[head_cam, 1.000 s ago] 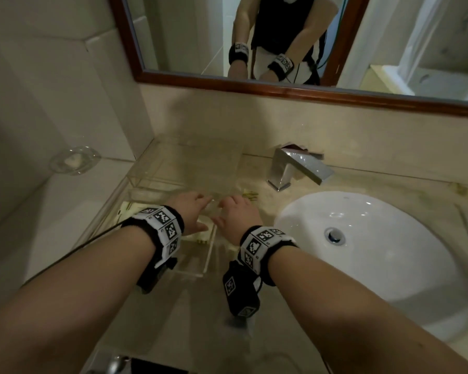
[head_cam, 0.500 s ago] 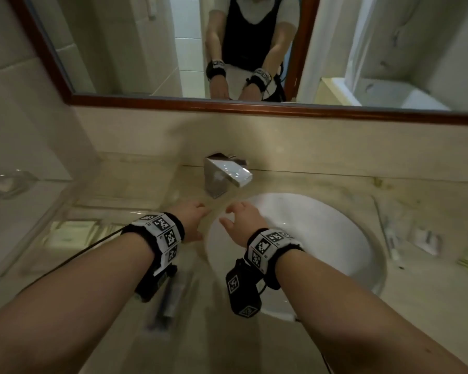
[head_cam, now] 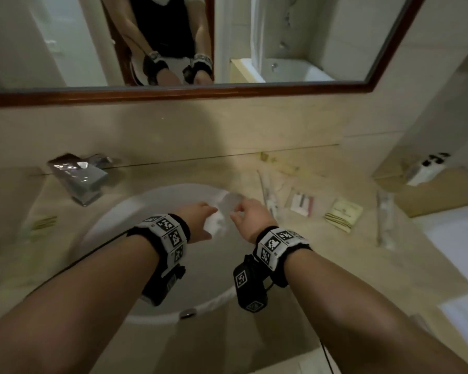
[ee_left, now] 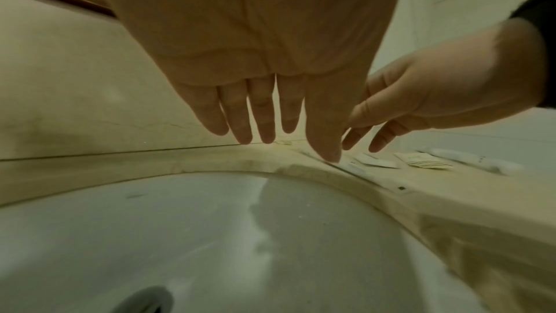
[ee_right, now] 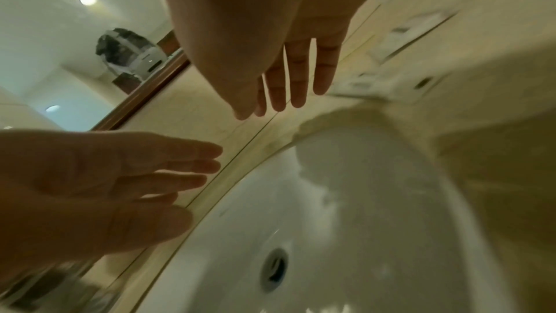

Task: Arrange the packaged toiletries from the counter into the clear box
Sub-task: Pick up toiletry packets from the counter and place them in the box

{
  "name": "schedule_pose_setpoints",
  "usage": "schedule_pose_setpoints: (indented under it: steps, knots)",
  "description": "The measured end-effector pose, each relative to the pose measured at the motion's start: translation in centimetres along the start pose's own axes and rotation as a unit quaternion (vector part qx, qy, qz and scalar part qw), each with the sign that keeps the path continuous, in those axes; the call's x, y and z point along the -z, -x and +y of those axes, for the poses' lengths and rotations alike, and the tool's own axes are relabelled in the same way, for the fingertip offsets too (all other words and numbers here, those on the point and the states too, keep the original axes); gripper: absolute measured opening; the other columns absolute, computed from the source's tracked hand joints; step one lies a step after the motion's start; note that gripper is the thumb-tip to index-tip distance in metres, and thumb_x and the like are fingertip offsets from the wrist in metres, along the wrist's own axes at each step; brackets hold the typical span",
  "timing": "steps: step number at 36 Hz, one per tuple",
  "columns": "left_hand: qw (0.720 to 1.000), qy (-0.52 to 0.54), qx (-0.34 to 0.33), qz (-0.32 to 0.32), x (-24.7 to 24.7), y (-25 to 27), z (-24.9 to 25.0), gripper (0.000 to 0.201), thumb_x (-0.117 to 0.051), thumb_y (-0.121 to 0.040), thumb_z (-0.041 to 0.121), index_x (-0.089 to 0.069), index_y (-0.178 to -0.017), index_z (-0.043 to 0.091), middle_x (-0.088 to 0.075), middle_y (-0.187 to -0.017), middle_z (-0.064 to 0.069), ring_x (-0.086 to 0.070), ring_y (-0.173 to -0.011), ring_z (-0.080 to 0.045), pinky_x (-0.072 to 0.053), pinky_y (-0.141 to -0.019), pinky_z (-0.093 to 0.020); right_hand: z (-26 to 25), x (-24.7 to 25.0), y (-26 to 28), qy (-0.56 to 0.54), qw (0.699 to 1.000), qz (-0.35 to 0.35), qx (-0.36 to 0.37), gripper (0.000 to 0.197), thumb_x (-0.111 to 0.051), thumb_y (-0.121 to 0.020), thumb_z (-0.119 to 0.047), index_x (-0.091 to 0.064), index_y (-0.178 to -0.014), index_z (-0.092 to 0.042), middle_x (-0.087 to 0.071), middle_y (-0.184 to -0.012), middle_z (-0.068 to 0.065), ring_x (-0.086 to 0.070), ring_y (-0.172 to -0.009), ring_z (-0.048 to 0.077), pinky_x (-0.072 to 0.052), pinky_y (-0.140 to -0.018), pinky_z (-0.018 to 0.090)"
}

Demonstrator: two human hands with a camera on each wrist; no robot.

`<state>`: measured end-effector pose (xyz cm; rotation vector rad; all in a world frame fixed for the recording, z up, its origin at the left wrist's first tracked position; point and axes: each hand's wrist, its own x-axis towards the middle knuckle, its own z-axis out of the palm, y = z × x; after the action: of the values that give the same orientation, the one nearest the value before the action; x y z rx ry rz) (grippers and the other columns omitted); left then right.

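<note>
Over the sink (head_cam: 146,206), left hand (head_cam: 199,221) and right hand (head_cam: 250,215) hang empty, fingers loose. At 2 o'clock, counter (head_cam: 322,252) packets (head_cam: 342,215) look light, crinkly, slippery; pinch an edge.

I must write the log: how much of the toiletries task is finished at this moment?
Done: cannot tell, the box is not clearly seen. In hand: nothing; left hand and right hand hover open over the sink. Left: toothbrush packet, small sachet and cream packet lie on the counter.
</note>
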<state>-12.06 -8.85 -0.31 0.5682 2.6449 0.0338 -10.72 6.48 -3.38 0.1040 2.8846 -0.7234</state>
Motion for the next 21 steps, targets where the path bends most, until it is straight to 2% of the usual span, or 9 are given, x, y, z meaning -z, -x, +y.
schedule_pose_setpoints:
  steps: [3, 5, 7, 10, 15, 17, 21]
  knots:
    - [1.0, 0.001, -0.016, -0.007, 0.0, -1.4, 2.5, 0.069, -0.056, -0.091, 0.033, -0.021, -0.149, 0.02, -0.025, -0.154, -0.001, -0.038, -0.136, -0.022, -0.034, -0.109, -0.031, 4.4, 1.2, -0.3, 0.02, 0.998, 0.04, -0.047, 0.035, -0.046, -0.094, -0.032, -0.052, -0.123, -0.013, -0.049, -0.13, 0.012, -0.049, -0.119, 0.03, -0.04, -0.099, 0.038]
    - [1.0, 0.002, -0.028, -0.013, -0.1, -2.3, 3.9, 0.068, -0.057, -0.091, 0.033, -0.023, -0.148, 0.02, -0.026, -0.154, -0.001, -0.039, -0.135, -0.022, -0.035, -0.11, -0.032, 7.5, 2.0, -0.5, 0.053, 0.992, 0.06, -0.102, 0.045, -0.043, -0.094, -0.037, -0.046, -0.132, -0.014, -0.04, -0.141, 0.013, -0.038, -0.131, 0.032, -0.032, -0.107, 0.041]
    - [0.999, 0.001, -0.037, -0.017, -0.2, -3.1, 4.9, 0.067, -0.057, -0.091, 0.033, -0.024, -0.148, 0.02, -0.027, -0.153, -0.001, -0.038, -0.136, -0.022, -0.035, -0.111, -0.033, 10.5, 3.1, -0.6, 0.061, 0.981, 0.07, -0.17, 0.051, -0.042, -0.094, -0.036, -0.036, -0.14, -0.016, -0.03, -0.149, 0.011, -0.03, -0.136, 0.032, -0.031, -0.108, 0.042]
    - [0.999, 0.002, -0.046, -0.018, -0.2, -4.4, 6.4, 0.067, -0.058, -0.09, 0.032, -0.026, -0.148, 0.021, -0.028, -0.153, -0.001, -0.037, -0.136, -0.022, -0.035, -0.111, -0.034, 14.3, 4.5, -0.6, 0.06, 0.965, 0.092, -0.237, 0.049, -0.043, -0.092, -0.029, -0.033, -0.14, -0.021, -0.036, -0.143, 0.01, -0.035, -0.131, 0.031, -0.033, -0.104, 0.041]
    - [0.998, 0.009, -0.062, -0.011, -0.2, -6.2, 8.3, 0.063, -0.058, -0.09, 0.029, -0.03, -0.146, 0.02, -0.03, -0.152, 0.001, -0.04, -0.134, -0.021, -0.036, -0.11, -0.033, 18.7, 5.6, -0.5, 0.088, 0.956, 0.039, -0.276, 0.055, -0.043, -0.091, -0.02, -0.028, -0.143, -0.015, -0.03, -0.15, 0.009, -0.027, -0.139, 0.027, -0.028, -0.11, 0.042]
    - [0.998, 0.014, -0.064, -0.014, -0.3, -6.7, 8.7, 0.063, -0.058, -0.09, 0.03, -0.03, -0.146, 0.021, -0.028, -0.153, 0.002, -0.04, -0.134, -0.02, -0.037, -0.11, -0.033, 19.5, 5.5, -0.4, 0.092, 0.954, 0.014, -0.285, 0.049, -0.043, -0.093, -0.02, -0.033, -0.14, -0.011, -0.036, -0.146, 0.01, -0.034, -0.136, 0.028, -0.033, -0.106, 0.04]
    - [0.998, 0.037, -0.055, -0.017, -0.4, -7.5, 9.1, 0.061, -0.058, -0.09, 0.03, -0.033, -0.145, 0.02, -0.03, -0.152, 0.001, -0.042, -0.133, -0.021, -0.037, -0.11, -0.033, 20.4, 5.6, -0.5, 0.117, 0.957, 0.002, -0.266, 0.039, -0.045, -0.093, -0.026, -0.046, -0.13, -0.015, -0.053, -0.131, 0.011, -0.052, -0.118, 0.029, -0.042, -0.093, 0.035]
